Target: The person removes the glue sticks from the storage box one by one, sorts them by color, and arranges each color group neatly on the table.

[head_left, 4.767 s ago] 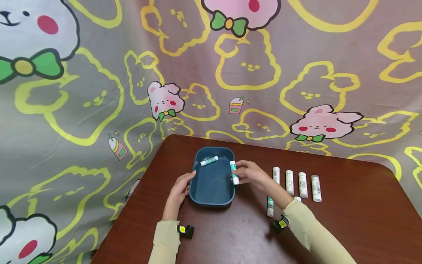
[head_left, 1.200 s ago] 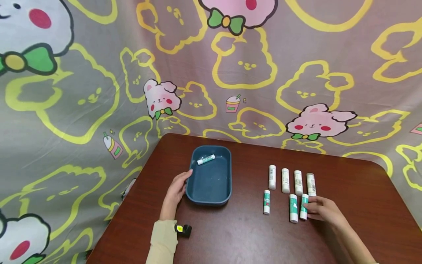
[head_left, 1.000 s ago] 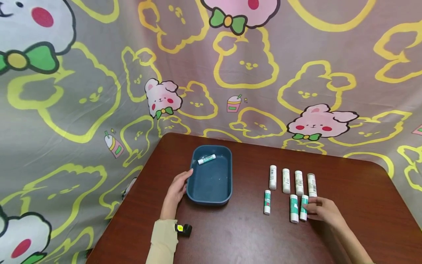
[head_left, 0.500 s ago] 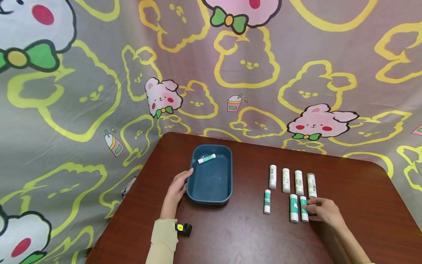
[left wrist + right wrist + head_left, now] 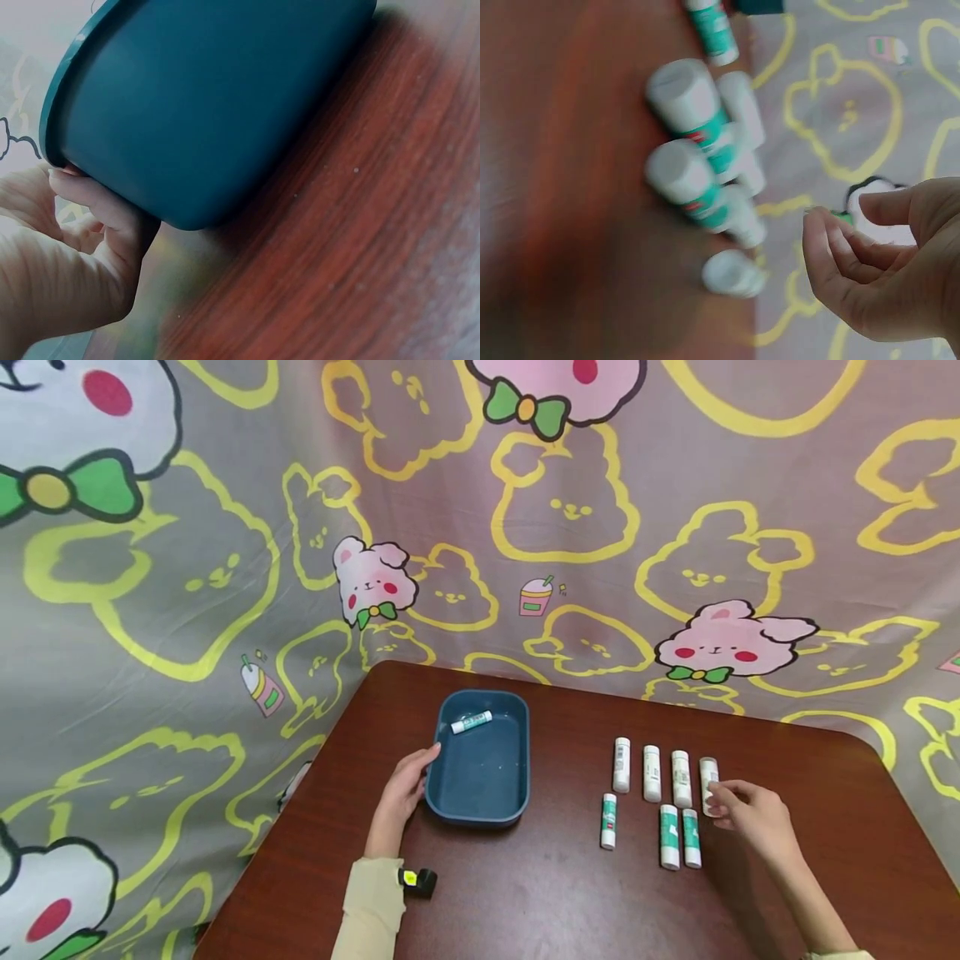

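Observation:
My left hand grips the left wall of a blue plastic bin, thumb at the rim. In the left wrist view, its bent fingers lie against the bin's outer wall. One green-labelled glue stick lies inside the bin. My right hand is by the rightmost white glue stick, fingertips overlapping it in the head view. The right wrist view shows that hand with loosely bent fingers and nothing between them. Just below stand two green-labelled glue sticks side by side.
White glue sticks form a back row on the brown table. Another green-labelled glue stick sits in front of that row's left end. A patterned cloth hangs behind the table.
My right hand earlier carried a green-labelled glue stick from the bin's right edge to the front row. It has since let go and moved up towards the rightmost white stick. The left hand stays put.

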`<state>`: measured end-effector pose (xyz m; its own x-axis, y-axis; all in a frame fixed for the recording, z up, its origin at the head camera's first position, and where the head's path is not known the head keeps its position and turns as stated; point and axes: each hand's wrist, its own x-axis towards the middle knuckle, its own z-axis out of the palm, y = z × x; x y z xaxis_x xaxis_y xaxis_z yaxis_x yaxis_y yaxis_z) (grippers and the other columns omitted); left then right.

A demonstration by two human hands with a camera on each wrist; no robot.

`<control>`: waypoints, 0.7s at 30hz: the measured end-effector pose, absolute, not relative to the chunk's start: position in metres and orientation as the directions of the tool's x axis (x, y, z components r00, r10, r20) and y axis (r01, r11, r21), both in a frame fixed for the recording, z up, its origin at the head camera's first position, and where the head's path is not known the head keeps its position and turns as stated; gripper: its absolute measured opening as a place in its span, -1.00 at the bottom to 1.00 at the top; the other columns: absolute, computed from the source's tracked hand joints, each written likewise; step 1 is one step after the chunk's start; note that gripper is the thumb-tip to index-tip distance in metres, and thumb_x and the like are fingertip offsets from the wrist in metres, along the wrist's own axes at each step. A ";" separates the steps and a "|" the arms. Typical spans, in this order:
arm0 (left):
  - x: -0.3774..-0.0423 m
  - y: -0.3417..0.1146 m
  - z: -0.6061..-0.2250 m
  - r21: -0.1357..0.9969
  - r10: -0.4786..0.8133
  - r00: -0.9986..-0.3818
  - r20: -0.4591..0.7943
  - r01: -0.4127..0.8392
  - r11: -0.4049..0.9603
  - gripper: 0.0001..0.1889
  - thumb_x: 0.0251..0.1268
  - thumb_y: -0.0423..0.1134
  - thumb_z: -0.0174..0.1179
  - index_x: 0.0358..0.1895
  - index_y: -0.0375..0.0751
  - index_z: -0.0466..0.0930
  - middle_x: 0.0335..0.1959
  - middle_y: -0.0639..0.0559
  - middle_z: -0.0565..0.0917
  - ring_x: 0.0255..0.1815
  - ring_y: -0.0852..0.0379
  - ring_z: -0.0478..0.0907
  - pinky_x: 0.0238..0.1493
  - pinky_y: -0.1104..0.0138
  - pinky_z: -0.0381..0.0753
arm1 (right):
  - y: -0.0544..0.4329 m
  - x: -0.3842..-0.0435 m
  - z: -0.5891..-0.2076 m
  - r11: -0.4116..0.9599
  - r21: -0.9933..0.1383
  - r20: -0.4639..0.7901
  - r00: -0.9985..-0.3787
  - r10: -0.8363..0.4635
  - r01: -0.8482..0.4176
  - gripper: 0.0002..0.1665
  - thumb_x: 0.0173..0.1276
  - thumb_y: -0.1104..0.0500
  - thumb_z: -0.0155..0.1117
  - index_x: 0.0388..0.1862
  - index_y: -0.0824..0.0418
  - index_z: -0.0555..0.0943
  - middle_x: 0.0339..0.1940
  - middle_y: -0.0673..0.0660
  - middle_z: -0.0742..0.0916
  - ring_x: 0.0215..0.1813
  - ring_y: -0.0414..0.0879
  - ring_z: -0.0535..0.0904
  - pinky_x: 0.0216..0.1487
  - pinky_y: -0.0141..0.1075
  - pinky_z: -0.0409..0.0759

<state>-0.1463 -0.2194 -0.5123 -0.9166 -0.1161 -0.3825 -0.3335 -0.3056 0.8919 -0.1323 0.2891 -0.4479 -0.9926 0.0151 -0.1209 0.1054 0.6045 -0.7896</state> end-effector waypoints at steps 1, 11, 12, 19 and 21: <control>-0.146 -0.220 -0.512 0.893 -0.120 -0.917 -0.380 -0.330 -0.306 -0.74 0.57 -0.14 0.19 -0.18 -0.31 0.54 -0.48 0.05 0.50 -0.55 0.22 0.39 -0.50 0.44 0.40 | 0.286 -0.134 -0.443 0.606 -0.790 -0.101 -0.995 0.012 0.088 -0.43 0.67 0.05 0.07 0.14 0.64 0.52 -0.31 0.27 0.79 -0.38 -0.16 0.72 -0.35 -0.27 0.72; -0.145 -0.222 -0.512 0.891 -0.110 -0.920 -0.376 -0.325 -0.318 -0.74 0.59 -0.14 0.17 -0.18 -0.31 0.53 -0.52 0.07 0.46 -0.63 0.25 0.32 -0.58 0.46 0.33 | 0.246 -0.153 -0.415 0.531 -0.847 -0.041 -0.998 -0.055 0.005 -0.37 0.66 -0.06 0.10 0.18 0.56 0.55 -0.20 0.29 0.78 -0.30 -0.23 0.72 -0.28 -0.30 0.73; -0.145 -0.222 -0.512 0.891 -0.113 -0.920 -0.375 -0.324 -0.318 -0.75 0.59 -0.15 0.17 -0.20 -0.31 0.53 -0.51 0.06 0.47 -0.63 0.25 0.33 -0.57 0.46 0.34 | 0.241 -0.156 -0.414 0.523 -0.852 -0.041 -0.997 -0.064 0.001 -0.37 0.66 -0.06 0.10 0.19 0.55 0.55 -0.20 0.28 0.79 -0.29 -0.22 0.72 -0.28 -0.31 0.73; -0.145 -0.222 -0.513 0.897 -0.109 -0.922 -0.372 -0.326 -0.298 -0.73 0.57 -0.13 0.19 -0.19 -0.32 0.53 -0.45 0.01 0.50 -0.56 0.21 0.41 -0.52 0.43 0.43 | 0.219 -0.169 -0.411 0.462 -0.886 -0.030 -0.992 -0.127 -0.033 -0.39 0.67 -0.03 0.10 0.19 0.57 0.54 -0.17 0.29 0.78 -0.27 -0.21 0.72 -0.27 -0.36 0.72; -0.146 -0.222 -0.514 0.898 -0.105 -0.923 -0.371 -0.327 -0.295 -0.72 0.58 -0.13 0.18 -0.19 -0.33 0.53 -0.45 0.01 0.50 -0.57 0.21 0.42 -0.53 0.44 0.43 | 0.215 -0.172 -0.410 0.455 -0.890 -0.028 -0.990 -0.138 -0.038 -0.40 0.68 -0.02 0.09 0.20 0.57 0.54 -0.17 0.28 0.79 -0.28 -0.24 0.72 -0.25 -0.35 0.72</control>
<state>-0.1458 -0.2219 -0.5140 -0.9229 -0.1045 -0.3706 -0.3272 -0.2947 0.8978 -0.1720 0.2153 -0.4105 -0.9900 -0.1383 -0.0279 -0.0384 0.4547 -0.8898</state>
